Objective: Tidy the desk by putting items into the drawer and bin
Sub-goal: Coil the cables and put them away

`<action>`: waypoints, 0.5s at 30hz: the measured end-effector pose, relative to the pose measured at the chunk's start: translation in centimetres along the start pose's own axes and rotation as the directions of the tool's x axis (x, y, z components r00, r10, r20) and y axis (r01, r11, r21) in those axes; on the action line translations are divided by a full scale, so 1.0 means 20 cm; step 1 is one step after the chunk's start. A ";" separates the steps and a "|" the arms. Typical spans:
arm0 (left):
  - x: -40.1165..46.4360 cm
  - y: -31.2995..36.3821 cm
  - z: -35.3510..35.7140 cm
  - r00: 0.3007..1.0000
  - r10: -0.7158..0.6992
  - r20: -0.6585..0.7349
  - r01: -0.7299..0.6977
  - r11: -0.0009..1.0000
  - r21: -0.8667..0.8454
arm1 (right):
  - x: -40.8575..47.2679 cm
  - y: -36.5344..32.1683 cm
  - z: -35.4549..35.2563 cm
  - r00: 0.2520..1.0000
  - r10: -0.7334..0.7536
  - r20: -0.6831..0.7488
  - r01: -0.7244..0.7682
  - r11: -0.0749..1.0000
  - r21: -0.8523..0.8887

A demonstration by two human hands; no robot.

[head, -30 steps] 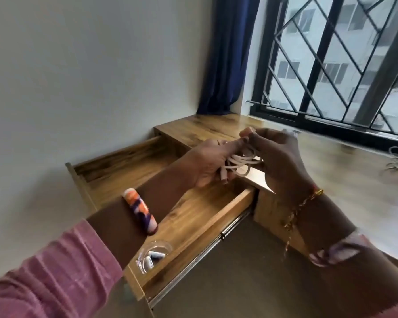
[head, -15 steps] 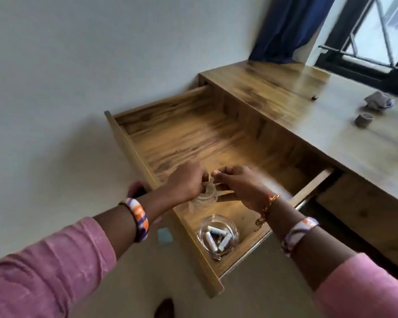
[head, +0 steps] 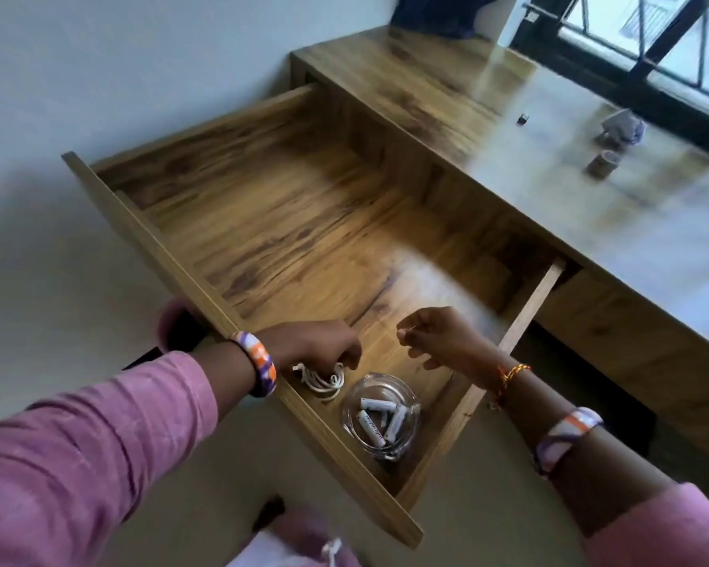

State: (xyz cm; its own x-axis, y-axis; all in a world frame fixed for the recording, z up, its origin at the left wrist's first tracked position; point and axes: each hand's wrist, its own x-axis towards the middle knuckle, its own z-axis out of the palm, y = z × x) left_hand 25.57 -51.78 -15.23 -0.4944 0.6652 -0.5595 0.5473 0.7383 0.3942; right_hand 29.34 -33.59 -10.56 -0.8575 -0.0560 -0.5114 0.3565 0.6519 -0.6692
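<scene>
Below the curled fingers of the left hand a coiled white cable is seen, wound into a loose flat bundle of thin rubbery loops with a small plug end sticking out toward the wrist. It lies on the floor of the open wooden drawer, close to the front panel, and is touched from above by the fingertips; whether it is actually pinched or merely rested on cannot be told. Just beside the coil, on the side away from the wrist, a round clear glass ashtray is set, thick-walled and glossy, with several white cylindrical batteries piled inside. The drawer is made of streaked brown board with a smooth grain and plain straight walls. The left forearm is stretched over the front panel, palm down, with an orange, purple and white bangle worn at the wrist. The right hand is held above the drawer floor, apart from the cable, its fingers loosely bent and nothing grasped. Beyond both hands the long wooden desk top is seen, shiny and slightly blurred, with a few small objects that cannot be identified.
</scene>
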 end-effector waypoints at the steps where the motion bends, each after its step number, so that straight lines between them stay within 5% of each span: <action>1: 0.00 0.00 -0.02 0.999 0.002 0.033 -0.001 1.000 -0.019 | 0.00 0.01 -0.01 1.000 -0.003 0.005 0.003 1.000 0.011; 6: 0.01 0.00 -0.13 0.994 -0.045 0.102 0.047 0.999 -0.018 | -0.02 0.02 -0.08 0.997 -0.077 0.015 0.077 0.997 -0.027; 10: 0.06 0.16 -0.29 0.995 -0.098 -0.022 0.098 0.995 0.002 | -0.08 0.03 -0.21 0.980 -0.198 -0.020 0.196 0.976 -0.092; 15: 0.24 0.63 -0.55 0.976 0.024 -0.216 -0.029 0.999 -0.023 | -0.18 0.20 -0.53 0.947 -0.297 -0.124 0.278 0.950 -0.144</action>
State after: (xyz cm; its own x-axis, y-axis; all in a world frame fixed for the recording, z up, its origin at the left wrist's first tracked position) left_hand 22.61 -37.93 -4.87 -0.6156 0.6908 -0.3792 0.5460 0.7209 0.4269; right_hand 29.97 -22.83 -5.67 -0.9637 -0.1525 -0.2190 0.0462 0.7127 -0.6999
